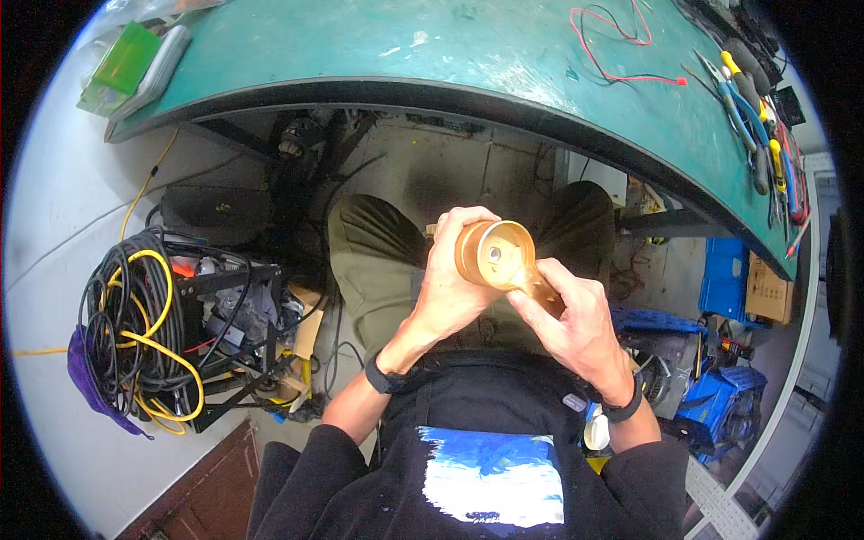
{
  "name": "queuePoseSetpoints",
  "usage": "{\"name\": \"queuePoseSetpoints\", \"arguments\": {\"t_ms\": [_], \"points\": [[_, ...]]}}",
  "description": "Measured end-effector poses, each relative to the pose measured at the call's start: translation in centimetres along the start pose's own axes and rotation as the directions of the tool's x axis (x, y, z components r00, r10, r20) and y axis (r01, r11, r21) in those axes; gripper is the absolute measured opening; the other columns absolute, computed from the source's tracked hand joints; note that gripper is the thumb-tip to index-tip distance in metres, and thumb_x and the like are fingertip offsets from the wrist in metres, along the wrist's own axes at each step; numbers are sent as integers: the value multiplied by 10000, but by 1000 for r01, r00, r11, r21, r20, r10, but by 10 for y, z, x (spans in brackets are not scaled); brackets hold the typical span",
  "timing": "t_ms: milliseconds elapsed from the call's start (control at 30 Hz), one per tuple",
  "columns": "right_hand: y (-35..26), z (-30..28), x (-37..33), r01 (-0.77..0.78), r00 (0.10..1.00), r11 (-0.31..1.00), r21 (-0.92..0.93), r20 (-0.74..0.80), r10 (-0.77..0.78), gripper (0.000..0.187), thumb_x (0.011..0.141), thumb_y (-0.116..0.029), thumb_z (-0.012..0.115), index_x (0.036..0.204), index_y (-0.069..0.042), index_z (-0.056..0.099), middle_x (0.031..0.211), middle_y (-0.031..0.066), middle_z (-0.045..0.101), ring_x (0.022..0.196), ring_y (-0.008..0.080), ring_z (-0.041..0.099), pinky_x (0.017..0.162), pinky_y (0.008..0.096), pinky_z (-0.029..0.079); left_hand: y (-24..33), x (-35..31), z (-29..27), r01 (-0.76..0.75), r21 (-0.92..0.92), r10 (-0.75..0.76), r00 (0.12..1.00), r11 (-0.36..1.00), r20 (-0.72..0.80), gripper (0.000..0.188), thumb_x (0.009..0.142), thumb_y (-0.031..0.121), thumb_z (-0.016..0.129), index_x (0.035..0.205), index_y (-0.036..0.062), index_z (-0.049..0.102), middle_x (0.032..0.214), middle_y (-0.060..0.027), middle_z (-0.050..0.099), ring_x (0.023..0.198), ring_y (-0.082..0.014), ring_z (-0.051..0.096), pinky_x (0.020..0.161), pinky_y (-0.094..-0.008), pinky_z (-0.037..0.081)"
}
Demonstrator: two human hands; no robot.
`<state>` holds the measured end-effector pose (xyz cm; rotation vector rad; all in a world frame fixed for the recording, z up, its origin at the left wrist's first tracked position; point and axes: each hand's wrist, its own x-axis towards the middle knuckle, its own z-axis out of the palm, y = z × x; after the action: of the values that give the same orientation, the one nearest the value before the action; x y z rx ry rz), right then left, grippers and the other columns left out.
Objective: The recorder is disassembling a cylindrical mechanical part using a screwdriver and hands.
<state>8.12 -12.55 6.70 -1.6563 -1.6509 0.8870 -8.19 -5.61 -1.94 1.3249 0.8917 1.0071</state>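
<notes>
Above my lap, a gold-coloured cylindrical metal housing [495, 255] is tilted so that its hollow inside faces me. A small round hole shows at its bottom. My left hand [453, 283] is closed round the housing's left side. My right hand [579, 313] pinches a gold-coloured piece [545, 292] against the housing's lower right. Whether this piece is part of the housing or separate, I cannot tell. Bright glare covers the spot where the two meet. A small gold end also sticks out behind my left fingers.
Ahead stands a green workbench [360, 45] with a dark edge, a red and black wire [621, 79] and several pliers [745, 112]. Coiled black and yellow cables [148, 333] hang on a rack at left. Blue cases [720, 396] and a cardboard box [769, 290] stand at right.
</notes>
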Motion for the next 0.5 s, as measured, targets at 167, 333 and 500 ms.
{"name": "queuePoseSetpoints", "arguments": {"t_ms": [167,333,500], "points": [[6,-5,0,63,998,996,-65,14,-63,274,890,-215,789,1023,-25,643,672,153,623,568,311,646,534,388,488,10,-1,-1,-5,-80,13,995,997,97,675,688,-31,878,1254,81,529,1164,-62,621,1104,-169,625,954,-325,508],[5,-8,-1,40,999,999,-30,35,-39,280,886,-219,790,1028,-24,647,668,161,628,565,318,650,528,391,488,11,-1,-1,-22,-98,34,991,995,128,682,700,-55,857,1270,78,509,1168,-59,637,1099,-150,637,947,-311,516],[5,-1,-2,92,995,993,-70,-40,-95,267,887,-210,788,1016,-24,645,658,167,629,549,323,648,515,391,483,6,-2,3,-55,-94,60,997,994,56,676,697,-54,858,1261,75,509,1158,-56,641,1094,-152,636,944,-308,514]]}}
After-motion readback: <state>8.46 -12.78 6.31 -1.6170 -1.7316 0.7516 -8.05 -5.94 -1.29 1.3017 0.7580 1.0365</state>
